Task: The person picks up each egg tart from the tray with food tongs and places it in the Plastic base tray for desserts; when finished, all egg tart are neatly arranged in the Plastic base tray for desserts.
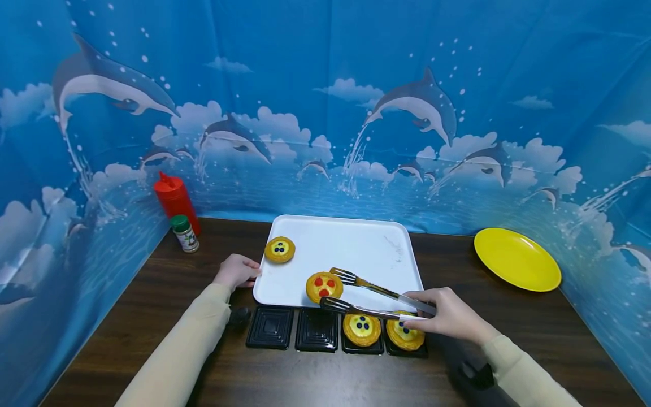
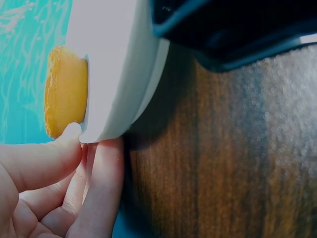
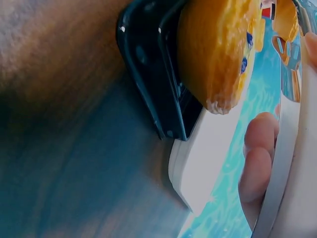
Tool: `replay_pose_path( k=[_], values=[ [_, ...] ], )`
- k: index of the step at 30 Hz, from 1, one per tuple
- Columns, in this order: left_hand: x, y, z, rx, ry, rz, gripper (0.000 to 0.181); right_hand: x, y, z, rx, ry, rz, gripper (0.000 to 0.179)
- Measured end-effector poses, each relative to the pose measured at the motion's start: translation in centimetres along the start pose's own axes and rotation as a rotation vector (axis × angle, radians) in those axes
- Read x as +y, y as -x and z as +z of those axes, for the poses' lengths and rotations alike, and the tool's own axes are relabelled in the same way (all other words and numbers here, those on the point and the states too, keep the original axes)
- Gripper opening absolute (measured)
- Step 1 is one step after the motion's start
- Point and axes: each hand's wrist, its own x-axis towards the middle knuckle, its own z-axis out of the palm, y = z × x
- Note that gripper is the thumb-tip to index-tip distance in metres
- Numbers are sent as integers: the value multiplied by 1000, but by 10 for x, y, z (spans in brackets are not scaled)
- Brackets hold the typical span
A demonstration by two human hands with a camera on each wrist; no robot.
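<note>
Pinching the tray (image 1: 351, 249) at left with my left hand (image 1: 237, 272), right hand (image 1: 450, 314) gripping tongs (image 1: 378, 289), I should squeeze the red-topped tart (image 1: 324, 286) lightly.

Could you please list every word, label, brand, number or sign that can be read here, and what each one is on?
No text can be read in any of the views.
Small green-lidded jar: has a label, but it is too small and blurred to read.
White tray: faint grey marks, no readable lettering.
</note>
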Motion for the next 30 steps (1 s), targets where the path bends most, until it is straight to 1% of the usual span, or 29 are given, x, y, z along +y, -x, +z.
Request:
replay_pose_path(
  k=[4,8,13,20,30],
  values=[
    [-1,0,0,1,4,1,24,-5,4,2,-15,-8,-3,61],
    [-1,1,0,1,8,2,25,-8,6,6,-31,0,-32,60],
    [-1,2,0,3,18,-4,25,-11,9,9,-53,-18,-61,59],
    [1,4,0,-2,19,0,25,-15,16,14,-79,-28,-20,61],
    [0,3,0,3,26,-10,23,-15,19,15,-87,15,6,65]
  ],
)
